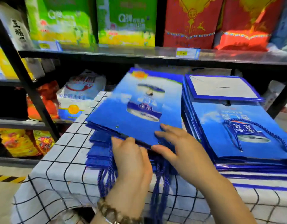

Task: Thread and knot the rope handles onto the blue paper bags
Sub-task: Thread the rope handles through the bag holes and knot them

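Right hand (176, 147): fingers spread wide, flat on the near corner of the top blue bag (136, 110), thumb at its near edge. Not gripping, just pressing. Left hand (131, 160): fingers curled under that same near edge, thumb tip on top, so it pinched the bag edge; hand also lay over the rope handles (107, 180). Can't tell whether any rope was in the grip. Beaded bracelet (113, 214) on the left wrist.

Top bag was tilted, near edge lifted off the left stack (99, 152) of flat blue bags; one punched hole visible near that edge. Blue twisted ropes hung from under the stack over the table front. Right stack (236, 126): top bag had a rope handle already fitted. Both stacks sat on a checked tablecloth (58, 167), in front of black shelves (107, 54) with packaged goods.
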A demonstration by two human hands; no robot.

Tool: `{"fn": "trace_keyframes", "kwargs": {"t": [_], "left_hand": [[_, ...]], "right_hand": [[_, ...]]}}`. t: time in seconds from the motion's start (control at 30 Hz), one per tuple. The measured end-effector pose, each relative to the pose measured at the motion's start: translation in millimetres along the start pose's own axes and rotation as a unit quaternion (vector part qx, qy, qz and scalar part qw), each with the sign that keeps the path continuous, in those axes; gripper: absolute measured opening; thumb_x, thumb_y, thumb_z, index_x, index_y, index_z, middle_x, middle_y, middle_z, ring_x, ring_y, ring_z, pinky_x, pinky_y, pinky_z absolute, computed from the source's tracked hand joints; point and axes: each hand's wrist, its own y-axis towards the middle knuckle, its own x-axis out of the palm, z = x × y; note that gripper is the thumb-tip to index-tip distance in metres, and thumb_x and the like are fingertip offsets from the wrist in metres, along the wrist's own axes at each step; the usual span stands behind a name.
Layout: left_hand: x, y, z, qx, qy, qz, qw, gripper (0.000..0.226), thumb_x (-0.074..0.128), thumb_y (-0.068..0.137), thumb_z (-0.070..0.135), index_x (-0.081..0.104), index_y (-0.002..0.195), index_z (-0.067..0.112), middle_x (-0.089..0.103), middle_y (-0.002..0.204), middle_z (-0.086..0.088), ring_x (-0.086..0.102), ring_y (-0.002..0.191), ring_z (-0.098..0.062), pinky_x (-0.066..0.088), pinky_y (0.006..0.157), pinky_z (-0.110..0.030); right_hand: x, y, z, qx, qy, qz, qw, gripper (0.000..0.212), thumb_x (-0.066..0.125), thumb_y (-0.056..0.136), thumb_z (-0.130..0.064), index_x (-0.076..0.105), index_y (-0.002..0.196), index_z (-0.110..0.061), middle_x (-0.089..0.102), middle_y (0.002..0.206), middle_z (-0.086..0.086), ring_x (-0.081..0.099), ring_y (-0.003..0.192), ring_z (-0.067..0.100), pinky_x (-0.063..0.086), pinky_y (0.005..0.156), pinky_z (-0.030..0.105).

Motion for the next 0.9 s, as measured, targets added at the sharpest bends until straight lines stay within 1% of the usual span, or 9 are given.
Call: {"fn": "trace_keyframes", "kwargs": {"t": [0.07,0.13,0.27,0.4,0.53,0.63,0.73,0.8,0.9], "left_hand": [[-4.5,-3.1,-0.8,-0.078,-0.027,-0.005,0.997,0.040,0.032,0.087,-0.017,0.052,0.111,0.008,0.065,0.093,-0.010,0.065,0.082,-0.022,0.057,0.068,-0.032],[-11.5,-8.3,7.7,-0.114,0.046,-0.035,0.992,0.034,0.036,0.086,-0.017,0.056,0.104,0.004,0.068,0.087,-0.009,0.067,0.087,-0.020,0.057,0.076,-0.033],[-23.0,-10.3,32.7,-0.145,0.215,-0.116,0.959,0.026,0.046,0.089,-0.007,0.050,0.077,0.016,0.068,0.080,-0.006,0.068,0.085,-0.019,0.054,0.084,-0.033],[-36.3,-3.5,40.3,-0.135,0.377,-0.191,0.896,0.010,0.054,0.089,0.008,0.059,0.097,0.010,0.074,0.082,-0.004,0.070,0.078,-0.013,0.055,0.072,-0.023],[-30.9,-6.5,40.4,-0.094,0.446,-0.208,0.865,0.019,0.057,0.087,0.014,0.068,0.072,0.009,0.071,0.066,-0.005,0.061,0.051,-0.008,0.046,0.042,-0.016],[-26.2,-14.8,32.7,-0.091,0.459,-0.290,0.835,0.012,0.062,0.083,0.022,0.068,0.075,0.015,0.069,0.067,0.000,0.058,0.047,-0.011,0.048,0.046,-0.023],[-26.2,-18.8,16.9,-0.127,0.483,-0.367,0.784,0.009,0.071,0.078,0.018,0.064,0.080,0.024,0.063,0.060,0.007,0.055,0.046,-0.013,0.050,0.054,-0.027],[-26.1,-18.6,11.2,-0.131,0.512,-0.388,0.755,0.014,0.069,0.080,0.018,0.062,0.069,0.023,0.062,0.058,0.004,0.053,0.043,-0.011,0.048,0.054,-0.027],[-19.8,-14.7,20.7,-0.146,0.485,-0.378,0.775,0.026,0.058,0.087,0.013,0.054,0.062,0.017,0.066,0.065,-0.005,0.051,0.038,-0.008,0.038,0.041,-0.017]], "right_hand": [[0.0,-4.6,2.1,0.048,-0.039,0.027,0.998,0.042,0.053,0.082,-0.055,0.062,0.112,-0.026,0.053,0.126,-0.008,0.044,0.119,0.011,0.034,0.090,0.024],[-2.3,-10.5,1.2,0.081,-0.093,0.070,0.990,0.037,0.057,0.078,-0.055,0.065,0.094,-0.023,0.056,0.098,-0.005,0.052,0.101,0.017,0.035,0.068,0.027],[-11.4,-18.9,3.0,0.098,-0.127,0.062,0.985,0.018,0.051,0.088,-0.042,0.058,0.097,-0.028,0.058,0.093,-0.009,0.053,0.087,0.016,0.036,0.064,0.026],[-15.1,-15.0,5.3,0.121,-0.007,0.109,0.987,0.005,0.055,0.087,-0.029,0.058,0.087,-0.025,0.066,0.073,-0.002,0.061,0.076,0.022,0.045,0.063,0.031],[-19.1,-6.3,2.9,0.147,0.187,0.132,0.962,0.014,0.060,0.084,-0.016,0.052,0.081,-0.027,0.063,0.055,0.005,0.059,0.047,0.011,0.050,0.055,0.029],[-21.3,0.0,-0.9,0.172,0.330,0.147,0.917,0.018,0.060,0.085,-0.009,0.053,0.079,-0.025,0.060,0.052,0.007,0.054,0.037,0.013,0.047,0.040,0.026],[-23.7,5.0,-1.9,0.185,0.409,0.148,0.881,0.013,0.059,0.086,-0.008,0.055,0.081,-0.019,0.060,0.049,0.002,0.053,0.038,0.015,0.046,0.037,0.024],[-26.2,7.2,-2.0,0.183,0.437,0.150,0.868,0.008,0.057,0.087,-0.008,0.055,0.085,-0.016,0.062,0.052,0.002,0.059,0.042,0.019,0.047,0.039,0.024],[-27.8,5.7,0.4,0.180,0.462,0.147,0.856,0.007,0.054,0.089,-0.014,0.054,0.088,-0.020,0.065,0.063,0.003,0.065,0.050,0.020,0.050,0.044,0.026]]}}
